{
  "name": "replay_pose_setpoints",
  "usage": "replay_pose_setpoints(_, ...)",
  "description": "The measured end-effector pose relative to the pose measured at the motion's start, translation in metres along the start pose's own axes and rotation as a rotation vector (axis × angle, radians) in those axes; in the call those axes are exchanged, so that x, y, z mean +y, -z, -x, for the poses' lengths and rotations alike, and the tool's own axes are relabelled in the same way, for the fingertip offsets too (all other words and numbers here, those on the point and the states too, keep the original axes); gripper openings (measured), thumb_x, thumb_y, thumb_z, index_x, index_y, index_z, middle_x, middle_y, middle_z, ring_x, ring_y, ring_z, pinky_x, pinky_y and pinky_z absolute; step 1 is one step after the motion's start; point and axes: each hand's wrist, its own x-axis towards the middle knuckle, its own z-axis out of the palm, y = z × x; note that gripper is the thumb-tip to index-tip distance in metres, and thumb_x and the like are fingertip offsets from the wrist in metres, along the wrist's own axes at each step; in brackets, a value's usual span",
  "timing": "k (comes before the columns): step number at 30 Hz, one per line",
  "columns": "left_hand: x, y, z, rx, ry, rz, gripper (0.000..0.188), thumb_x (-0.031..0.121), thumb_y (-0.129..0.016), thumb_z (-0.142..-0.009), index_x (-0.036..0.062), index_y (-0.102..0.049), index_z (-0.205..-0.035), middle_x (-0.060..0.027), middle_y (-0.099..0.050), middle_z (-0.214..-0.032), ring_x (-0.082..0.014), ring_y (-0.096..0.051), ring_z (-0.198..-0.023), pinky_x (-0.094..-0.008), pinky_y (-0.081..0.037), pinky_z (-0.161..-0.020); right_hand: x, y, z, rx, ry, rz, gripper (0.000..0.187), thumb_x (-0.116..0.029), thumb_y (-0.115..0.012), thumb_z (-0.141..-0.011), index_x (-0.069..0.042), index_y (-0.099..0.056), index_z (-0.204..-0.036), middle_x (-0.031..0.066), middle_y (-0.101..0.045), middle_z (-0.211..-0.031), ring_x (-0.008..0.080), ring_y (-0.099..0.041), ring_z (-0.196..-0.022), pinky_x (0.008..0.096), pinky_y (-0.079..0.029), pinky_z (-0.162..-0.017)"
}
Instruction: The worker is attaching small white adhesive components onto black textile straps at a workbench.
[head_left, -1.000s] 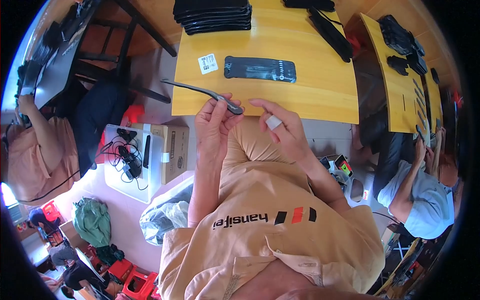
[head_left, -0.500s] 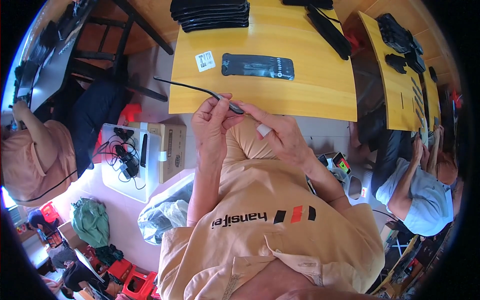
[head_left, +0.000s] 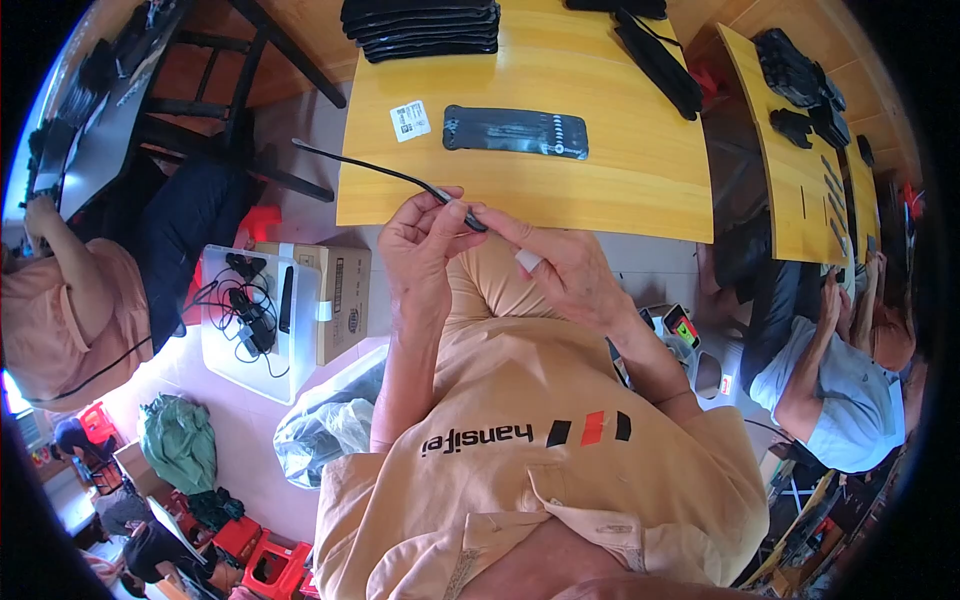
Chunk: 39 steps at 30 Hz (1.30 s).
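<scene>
My left hand (head_left: 422,240) is closed in a pinch around a long, thin black strip (head_left: 382,172), just past the table's near edge. From my fingers the strip slants up to the left in a slight curve, its far tip free. Its thicker near end shows between my two hands. My right hand (head_left: 568,272), with a white wrap round one finger, has its fingertips closed at that end; its thumb is mostly hidden. Beyond my hands, a flat black pouch (head_left: 500,132) with small white print lies on the yellow table (head_left: 610,190), beside a white label (head_left: 409,121).
A stack of black pouches (head_left: 420,30) stands at the table's far left, and more black pieces (head_left: 658,68) lie far right. To my left are a clear plastic bin (head_left: 225,340) with cables and a cardboard box (head_left: 345,300). People sit at tables on both sides.
The strip's free tip has shifted slightly left and up. Both hands keep their hold and have barely moved; the pouch and label on the table stay put.
</scene>
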Motion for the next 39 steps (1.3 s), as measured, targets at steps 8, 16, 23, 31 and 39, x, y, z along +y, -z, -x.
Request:
replay_pose_setpoints(8,-0.002,-0.001,0.0,0.007,0.008,-0.022,0.019,0.006,-0.056,-0.084,-0.0042,-0.055,-0.1,-0.0137,-0.063,-0.085,-0.0145,-0.064,-0.071,-0.0225,-0.056,-0.06,-0.001,0.0,0.0,0.011,0.006,0.068,0.059,0.011,-0.04,-0.068,-0.012,-0.052,-0.121,0.0112,-0.062,-0.09,0.0182,-0.052,-0.057,0.0251,-0.046,-0.06)
replay_pose_setpoints(16,-0.004,0.002,0.0,0.014,0.075,-0.007,0.018,0.011,-0.057,-0.084,-0.0042,-0.056,-0.095,-0.013,-0.063,-0.08,-0.0147,-0.063,-0.064,-0.0231,-0.054,-0.057,0.0,-0.002,-0.001,-0.02,-0.143,-0.081,0.059,0.015,-0.035,-0.067,-0.01,-0.055,-0.117,0.0078,-0.062,-0.102,0.0119,-0.053,-0.059,0.0219,-0.046,-0.058)
replay_pose_setpoints(23,0.006,0.014,0.019,0.029,0.061,-0.509,0.018,0.014,-0.058,-0.084,-0.0036,-0.058,-0.082,-0.01,-0.062,-0.071,-0.0122,-0.06,-0.058,-0.0226,-0.05,-0.053,0.007,-0.013,-0.002,-0.028,-0.209,-0.128,0.053,0.008,-0.04,-0.069,-0.011,-0.056,-0.115,0.0144,-0.062,-0.09,0.0273,-0.06,-0.067,0.0329,-0.048,-0.064)
replay_pose_setpoints(31,0.005,0.015,0.02,-0.014,-0.007,-0.364,0.012,0.008,-0.059,-0.082,-0.0044,-0.057,-0.082,-0.01,-0.061,-0.07,-0.0125,-0.059,-0.06,-0.0225,-0.049,-0.055,0.006,-0.024,-0.005,0.002,-0.174,-0.165,0.049,0.006,-0.041,-0.07,-0.011,-0.058,-0.113,0.0144,-0.062,-0.089,0.0285,-0.06,-0.07,0.0329,-0.047,-0.066)
replay_pose_setpoints(39,0.004,0.017,0.021,-0.016,0.06,-0.297,0.011,0.006,-0.056,-0.081,-0.0047,-0.056,-0.083,-0.0107,-0.061,-0.07,-0.0138,-0.059,-0.058,-0.0232,-0.049,-0.054,0.006,-0.026,-0.003,-0.006,-0.122,-0.093,0.062,0.016,-0.036,-0.06,-0.007,-0.057,-0.114,0.009,-0.062,-0.106,0.0095,-0.058,-0.07,0.019,-0.044,-0.061)
